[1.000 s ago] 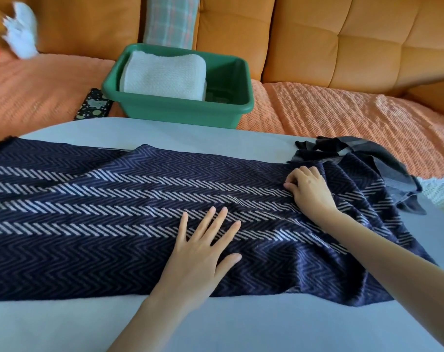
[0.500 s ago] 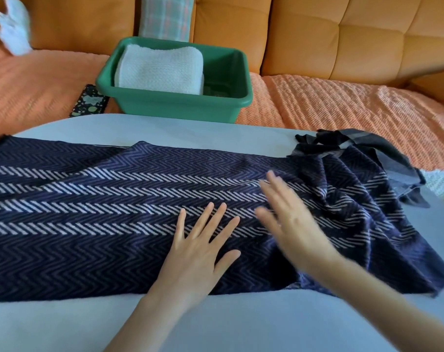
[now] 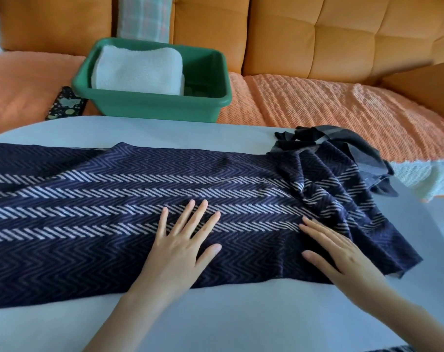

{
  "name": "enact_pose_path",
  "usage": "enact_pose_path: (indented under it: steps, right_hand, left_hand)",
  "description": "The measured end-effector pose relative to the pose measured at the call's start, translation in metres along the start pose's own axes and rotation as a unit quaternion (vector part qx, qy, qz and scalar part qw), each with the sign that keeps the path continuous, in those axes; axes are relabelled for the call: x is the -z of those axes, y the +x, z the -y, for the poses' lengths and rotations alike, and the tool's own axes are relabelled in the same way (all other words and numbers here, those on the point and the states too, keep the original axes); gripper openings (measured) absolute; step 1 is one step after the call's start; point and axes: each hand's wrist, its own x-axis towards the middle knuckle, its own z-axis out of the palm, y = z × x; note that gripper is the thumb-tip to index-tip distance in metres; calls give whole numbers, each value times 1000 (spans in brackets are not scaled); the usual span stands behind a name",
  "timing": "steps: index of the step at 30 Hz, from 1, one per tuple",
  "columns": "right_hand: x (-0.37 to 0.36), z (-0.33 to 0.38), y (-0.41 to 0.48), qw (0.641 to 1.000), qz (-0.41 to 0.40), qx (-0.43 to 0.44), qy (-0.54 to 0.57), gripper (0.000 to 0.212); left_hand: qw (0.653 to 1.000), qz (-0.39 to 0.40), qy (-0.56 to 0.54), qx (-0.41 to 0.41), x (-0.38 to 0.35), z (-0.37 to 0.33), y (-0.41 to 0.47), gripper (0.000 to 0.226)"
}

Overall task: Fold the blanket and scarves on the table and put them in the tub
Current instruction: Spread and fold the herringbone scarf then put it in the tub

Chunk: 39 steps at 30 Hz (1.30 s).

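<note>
Blanket [image 3: 139, 69] folded in tub [image 3: 165, 107]. My left hand [image 3: 180, 252] and right hand [image 3: 343, 257] lie flat, fingers straight, on navy scarf [image 3: 89, 212], unfolded; dark scarf [image 3: 337, 141] waits.

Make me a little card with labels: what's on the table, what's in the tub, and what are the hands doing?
table: navy scarf spread out, its right end rumpled; black scarf bunched at that end
tub: green, on the sofa beyond the table; holds a folded white blanket
left hand: flat on the navy scarf, fingers spread
right hand: flat on the navy scarf, near its rumpled end
</note>
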Motion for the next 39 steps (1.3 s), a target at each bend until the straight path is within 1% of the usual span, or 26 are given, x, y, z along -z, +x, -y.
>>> enact_pose_path:
  steps: [2,4,6,9,11,13,15,18,21,23,25,28,29,31,34,35,36,37,38,39]
  right_hand:
    - [2,-5,-9,999,-8,22,28,58]
    - [1,-10,-17,997,-8,67,42,53]
    - [1,-14,-24,993,-24,105,50,48]
    - [6,-17,-28,984,-75,158,14,33]
    - [6,-20,-28,977,-101,186,-21,31]
    - [8,-26,-27,971,-125,196,-50,31]
    - [17,-30,-26,970,-145,186,-57,33]
    - [26,-35,-26,971,-146,172,-75,46]
    - [20,-34,-26,983,-105,141,-57,40]
    - [20,-30,-25,989,-92,115,-26,42]
    - [28,-24,-12,988,-102,112,-18,40]
    - [40,-18,34,981,-143,129,-28,28]
    - [43,-17,55,982,-149,116,-24,26]
    - [48,-14,97,988,-140,62,-21,34]
    - [53,-13,154,996,-78,-46,5,55]
    - [53,-15,168,996,-54,-75,0,59]
    - [50,-18,177,995,-32,-93,-24,59]
    - [48,-21,184,993,-21,-104,-54,54]
    - [46,-23,188,991,-31,-105,-76,47]
    - [44,-24,190,990,-64,-103,-77,37]
  left_hand:
    - [1000,-4,-6,2,2,-2,2,58]
    - [1000,-5,-23,0,5,-9,4,57]
    - [999,-6,-36,-14,5,-19,6,57]
    - [999,-1,-31,-38,2,-32,8,58]
    - [999,11,-17,-41,1,-33,9,60]
    - [999,18,-5,-40,0,-32,10,61]
    - [999,18,0,-40,-2,-31,10,61]
    - [999,23,1,-37,0,-32,11,61]
    - [999,25,1,-36,0,-32,10,61]
    - [999,22,0,-34,-1,-32,10,60]
    - [999,18,-5,-30,-1,-33,11,60]
    - [1000,9,-15,-26,1,-35,13,60]
    - [1000,5,-16,-24,2,-36,15,59]
    - [1000,3,-11,-20,3,-39,19,58]
    - [1000,10,-13,-18,2,-43,24,59]
    - [1000,15,-15,-17,2,-45,26,59]
    - [1000,19,-17,-16,1,-46,27,60]
    - [999,22,-19,-14,1,-46,27,61]
    - [999,24,-20,-14,1,-46,28,62]
    - [999,25,-21,-14,0,-45,29,63]
